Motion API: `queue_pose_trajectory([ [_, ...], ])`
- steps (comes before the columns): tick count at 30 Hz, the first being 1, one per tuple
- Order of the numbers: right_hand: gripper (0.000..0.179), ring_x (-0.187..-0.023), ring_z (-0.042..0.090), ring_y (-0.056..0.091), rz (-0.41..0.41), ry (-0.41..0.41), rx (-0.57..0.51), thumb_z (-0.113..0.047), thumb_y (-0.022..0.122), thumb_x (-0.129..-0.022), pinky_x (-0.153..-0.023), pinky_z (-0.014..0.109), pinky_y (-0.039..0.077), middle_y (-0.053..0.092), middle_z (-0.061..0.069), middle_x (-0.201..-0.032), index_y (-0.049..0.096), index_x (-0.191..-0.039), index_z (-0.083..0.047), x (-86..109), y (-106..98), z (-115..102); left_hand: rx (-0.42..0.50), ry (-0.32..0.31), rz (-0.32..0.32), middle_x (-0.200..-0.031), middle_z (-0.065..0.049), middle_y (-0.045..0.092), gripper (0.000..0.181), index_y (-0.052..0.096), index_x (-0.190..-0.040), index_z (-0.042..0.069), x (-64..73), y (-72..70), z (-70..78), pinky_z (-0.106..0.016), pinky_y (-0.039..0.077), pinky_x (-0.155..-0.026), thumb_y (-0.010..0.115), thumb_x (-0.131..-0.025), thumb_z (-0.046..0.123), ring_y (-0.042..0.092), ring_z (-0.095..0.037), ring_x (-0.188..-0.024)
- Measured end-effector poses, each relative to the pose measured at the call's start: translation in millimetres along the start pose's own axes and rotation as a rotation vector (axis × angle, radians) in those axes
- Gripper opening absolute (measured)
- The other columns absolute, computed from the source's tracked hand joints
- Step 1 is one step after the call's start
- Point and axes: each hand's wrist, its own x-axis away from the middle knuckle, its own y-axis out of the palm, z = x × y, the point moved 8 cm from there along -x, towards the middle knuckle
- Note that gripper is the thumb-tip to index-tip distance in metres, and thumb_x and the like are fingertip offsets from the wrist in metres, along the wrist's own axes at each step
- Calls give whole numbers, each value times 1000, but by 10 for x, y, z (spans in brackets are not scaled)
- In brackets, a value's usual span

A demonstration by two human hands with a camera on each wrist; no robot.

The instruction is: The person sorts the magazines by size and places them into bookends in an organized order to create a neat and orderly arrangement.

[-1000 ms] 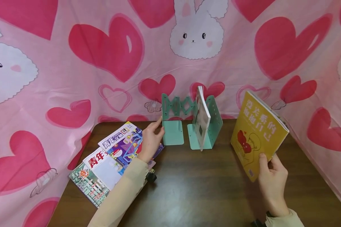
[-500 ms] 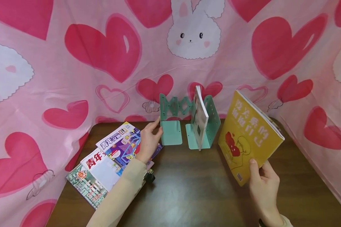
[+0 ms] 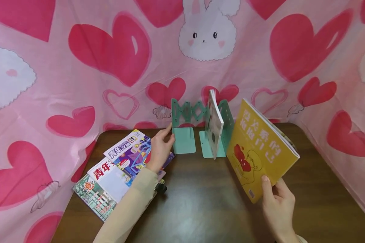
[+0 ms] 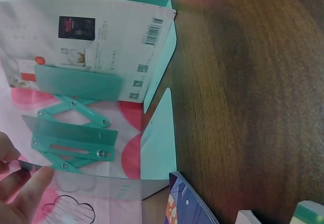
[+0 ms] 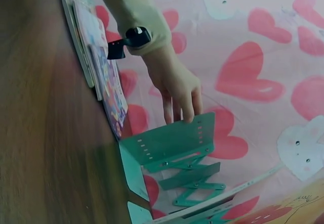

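Note:
My left hand pinches the edge of the left end plate of a green expanding bookend; its thumb and fingers straddle that plate in the left wrist view. One magazine stands upright against the bookend's right end, its back cover and barcode facing the left wrist camera. In my right hand is a yellow magazine, gripped at its lower edge, thumb on the cover. It is tilted and held just right of the bookend, overlapping the right end plate's edge in the head view.
Several overlapping magazines lie fanned out on the left of the dark wooden table, partly under my left forearm. A pink curtain with hearts and rabbits hangs close behind the bookend. A black wrist mount sits on the left sleeve.
My right hand has carried the yellow magazine leftward, closer to the bookend. The left hand keeps its grip on the end plate, and the standing magazine stays put.

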Motion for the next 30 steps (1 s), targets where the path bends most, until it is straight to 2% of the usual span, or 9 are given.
queue_pose_trajectory([
  [9, 21, -86, -4, 70, 12, 15, -16, 7, 60, -99, -74, 9, 53, 76, -19, -100, 73, -115, 8, 127, -1, 5, -27, -2, 11, -132, -14, 70, 49, 59, -146, 11, 17, -16, -5, -44, 57, -99, 70, -99, 8, 68, -28, -119],
  [18, 23, -83, -4, 70, -2, 20, -21, 9, 60, -98, -72, 10, 54, 75, -20, -99, 74, -115, 8, 186, 34, -40, -38, 21, 28, -131, -14, 71, 49, 60, -145, 10, -12, -33, 14, -45, 56, -100, 71, -98, 7, 68, -28, -118],
  [24, 20, -81, -7, 68, -19, -13, 59, 9, 63, -97, -69, 9, 53, 71, -27, -97, 73, -114, 8, 242, 85, -78, -28, 25, 28, -130, -16, 71, 49, 60, -146, 9, -18, -44, 14, -46, 56, -99, 70, -98, 6, 69, -29, -118],
  [30, 22, -82, -5, 68, -30, -58, 17, 15, 62, -94, -71, 10, 53, 73, -23, -98, 72, -113, 11, 298, 141, -153, -33, 30, 22, -130, -18, 70, 49, 59, -145, 5, 3, -21, 2, -46, 57, -98, 71, -97, 6, 69, -30, -117],
])
